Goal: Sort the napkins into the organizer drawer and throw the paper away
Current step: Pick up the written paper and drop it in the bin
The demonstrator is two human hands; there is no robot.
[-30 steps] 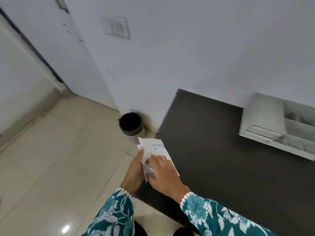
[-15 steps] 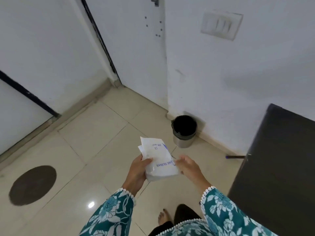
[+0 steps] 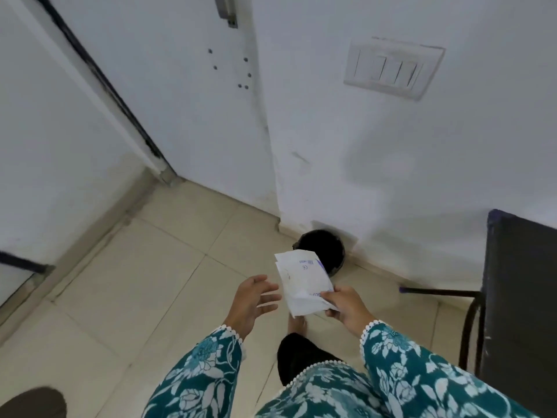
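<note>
My right hand (image 3: 346,306) grips a white paper wrapper (image 3: 301,280) with blue print by its lower right corner. The paper is held upright in the air, and its top edge overlaps my view of a small black round bin (image 3: 327,247) that stands on the floor against the wall. My left hand (image 3: 256,297) is just left of the paper, fingers spread, not touching it. The organizer drawer and napkins are out of view.
A dark table (image 3: 518,312) with a black metal leg (image 3: 470,327) stands at the right edge. A white wall with a switch plate (image 3: 391,69) is ahead, a white door (image 3: 180,86) to the left. Beige floor tiles (image 3: 135,282) spread below; my foot (image 3: 297,325) shows beneath the paper.
My left hand has let go of the paper and my right hand has taken it. The view has moved closer to the bin and away from the table.
</note>
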